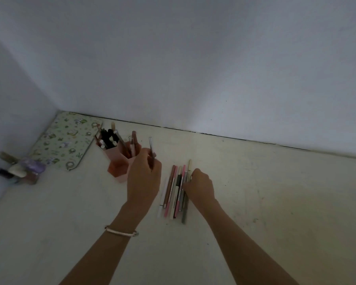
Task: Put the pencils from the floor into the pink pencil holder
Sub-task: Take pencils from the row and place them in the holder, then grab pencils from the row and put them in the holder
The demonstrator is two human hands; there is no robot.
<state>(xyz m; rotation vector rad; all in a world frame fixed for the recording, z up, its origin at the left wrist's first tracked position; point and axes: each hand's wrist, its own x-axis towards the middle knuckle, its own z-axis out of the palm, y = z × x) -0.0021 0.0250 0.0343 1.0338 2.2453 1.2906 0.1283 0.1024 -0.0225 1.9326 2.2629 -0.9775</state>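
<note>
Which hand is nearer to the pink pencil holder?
Left. The left hand, holding a pencil, is just beside the pink pencil holder; the right hand is farther right, on the pile of pencils.

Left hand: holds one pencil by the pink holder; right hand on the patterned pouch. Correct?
No. Head view: the right hand is on the pencil pile, not the pouch. The left hand does hold one pencil by the pink holder.
</note>
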